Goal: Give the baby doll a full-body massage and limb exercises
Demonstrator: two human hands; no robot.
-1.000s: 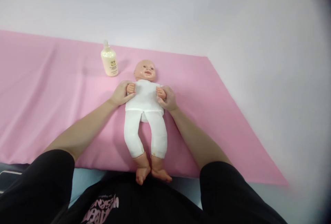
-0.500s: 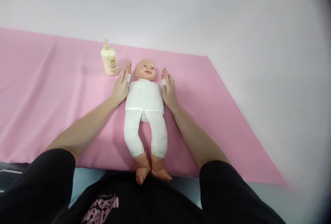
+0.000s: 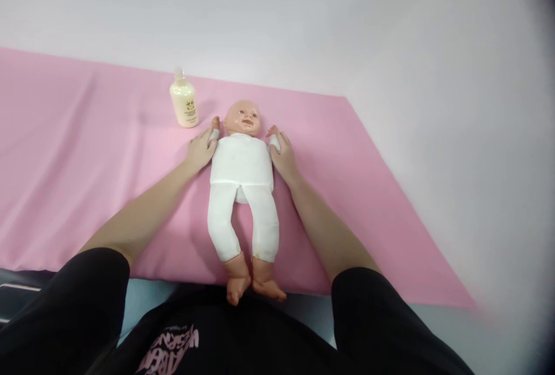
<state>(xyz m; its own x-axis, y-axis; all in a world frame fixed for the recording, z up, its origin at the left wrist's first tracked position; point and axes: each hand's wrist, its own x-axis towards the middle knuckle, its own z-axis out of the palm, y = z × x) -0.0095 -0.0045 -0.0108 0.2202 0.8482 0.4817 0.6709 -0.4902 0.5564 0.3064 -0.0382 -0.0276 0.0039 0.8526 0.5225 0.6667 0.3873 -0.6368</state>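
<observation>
A baby doll (image 3: 241,160) with a bald head and a white cloth body lies on its back, its feet toward me. My left hand (image 3: 200,151) is closed round the doll's arm on the left, thumb on the inner side. On the other side, my right hand (image 3: 284,157) grips the opposite arm in the same way. The doll's small hands stick out just past my fingers, and its white sleeves are partly hidden by my hands.
Beneath the doll is a pink sheet (image 3: 338,190) with some creases on the left. A pale yellow pump bottle (image 3: 184,104) stands upright beyond my left hand. A white surface (image 3: 277,17) lies behind the sheet. At the lower left is a dark object (image 3: 17,300) with a light edge.
My fingers, straighter before along the doll's arms, have curled round them. The doll's hands have come down slightly toward me, the right-side one tilting. The bottle stays in place.
</observation>
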